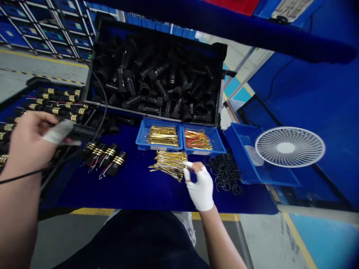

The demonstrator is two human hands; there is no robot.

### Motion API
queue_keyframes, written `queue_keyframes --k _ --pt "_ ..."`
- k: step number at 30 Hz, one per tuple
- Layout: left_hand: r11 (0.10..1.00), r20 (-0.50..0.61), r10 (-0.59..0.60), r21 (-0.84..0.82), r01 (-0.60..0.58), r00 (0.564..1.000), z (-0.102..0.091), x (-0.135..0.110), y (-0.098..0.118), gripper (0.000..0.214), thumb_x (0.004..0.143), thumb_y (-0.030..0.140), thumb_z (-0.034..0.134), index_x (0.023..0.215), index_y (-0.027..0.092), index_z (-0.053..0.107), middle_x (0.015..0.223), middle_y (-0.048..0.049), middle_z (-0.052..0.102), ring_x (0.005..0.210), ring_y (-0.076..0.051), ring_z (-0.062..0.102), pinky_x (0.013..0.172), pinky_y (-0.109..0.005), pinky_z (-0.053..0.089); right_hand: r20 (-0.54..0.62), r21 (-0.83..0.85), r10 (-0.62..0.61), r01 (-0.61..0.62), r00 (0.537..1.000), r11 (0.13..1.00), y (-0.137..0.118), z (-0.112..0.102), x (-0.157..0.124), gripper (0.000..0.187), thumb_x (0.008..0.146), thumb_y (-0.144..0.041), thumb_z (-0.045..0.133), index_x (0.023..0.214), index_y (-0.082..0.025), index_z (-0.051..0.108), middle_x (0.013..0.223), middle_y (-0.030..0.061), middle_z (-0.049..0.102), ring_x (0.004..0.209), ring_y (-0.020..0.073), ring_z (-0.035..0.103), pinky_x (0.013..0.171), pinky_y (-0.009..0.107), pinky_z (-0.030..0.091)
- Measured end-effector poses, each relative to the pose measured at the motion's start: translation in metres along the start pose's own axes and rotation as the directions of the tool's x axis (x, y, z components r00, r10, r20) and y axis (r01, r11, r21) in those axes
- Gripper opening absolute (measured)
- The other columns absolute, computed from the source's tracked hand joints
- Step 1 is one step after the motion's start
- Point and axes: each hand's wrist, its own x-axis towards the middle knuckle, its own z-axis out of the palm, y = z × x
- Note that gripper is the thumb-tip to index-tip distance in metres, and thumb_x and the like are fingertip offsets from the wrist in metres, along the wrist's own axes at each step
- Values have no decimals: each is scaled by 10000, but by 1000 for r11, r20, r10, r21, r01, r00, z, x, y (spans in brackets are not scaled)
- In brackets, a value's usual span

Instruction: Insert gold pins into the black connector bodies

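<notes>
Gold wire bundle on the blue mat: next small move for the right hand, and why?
Probably tease one wire free and draw it clear. The white-gloved right hand has its fingertips at the edge of the loose bundle of thin gold wires, which lies tangled, while the left hand seems occupied with a black cylindrical connector.

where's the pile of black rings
In the head view, the pile of black rings lies on the blue mat, right of the gloved right hand, beside the blue tray.
</notes>
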Motion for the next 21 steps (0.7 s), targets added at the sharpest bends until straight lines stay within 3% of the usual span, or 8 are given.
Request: queue_keyframes --k 1,2,4,7,12,16,19,21 --pt "997 -37 43 -58 -46 998 14 -15 3 539 872 477 621 1355 308 452 1002 25 696 793 -197 651 737 -361 547 83 5 -24 24 996 1000 -7 5 5 239 932 -161 564 1127 -243 676 1014 52 680 952 196 669 868 321 535" --pt "993 89 66 -102 -57 994 30 -30 6 465 851 432 660 1268 292 512 1023 22 686 793 -200 662 736 -372 560 164 -6 -44 45 985 999 -13 11 10 253 923 -145 567 1127 -249 674 1050 54 676 978 197 667 882 316 534" --pt "993 412 113 -36 -108 904 59 -56 7 398 848 380 679 1211 259 569 1084 -26 682 926 -241 676 814 -378 570 322 -76 -54 82 945 994 -24 23 19 263 900 -131 593 1117 -259 669 1118 48 670 1013 200 668 906 305 526" --pt "933 591 173 158 -323 788 90 -83 1 418 888 361 626 1291 266 574 1242 -81 633 1117 -285 632 972 -409 525 486 -225 -20 147 874 963 -37 40 29 312 857 -169 668 1149 -274 637 1212 36 652 954 208 688 864 306 531" --pt "765 524 243 413 -494 816 124 -106 -12 657 935 491 568 1522 246 402 1428 -167 488 1343 -375 471 1094 -529 416 553 -377 54 192 832 906 -51 56 35 395 797 -159 698 1168 -248 596 1275 85 629 809 230 697 729 344 538" --pt "650 512 329 486 -584 793 146 -108 -19 549 943 423 580 1445 216 498 1273 -167 590 1248 -379 529 1093 -545 394 384 -191 -6 86 923 978 -48 47 33 410 762 -47 608 1132 -218 561 1151 74 678 998 242 679 895 347 519" --pt "724 464 319 443 -529 826 149 -101 -18 409 954 375 563 1325 202 562 1215 -154 618 1171 -356 579 1045 -517 433 273 -46 -52 67 961 997 -43 37 31 426 723 -7 559 1091 -223 551 1104 49 690 1053 226 660 951 331 498" --pt "849 400 268 333 -411 876 150 -95 -13 430 948 439 573 1299 191 549 1217 -148 629 1132 -341 607 1001 -490 465 329 -61 -68 92 942 994 -41 36 30 389 743 -24 566 1070 -234 565 1092 39 691 1029 220 667 932 320 504"
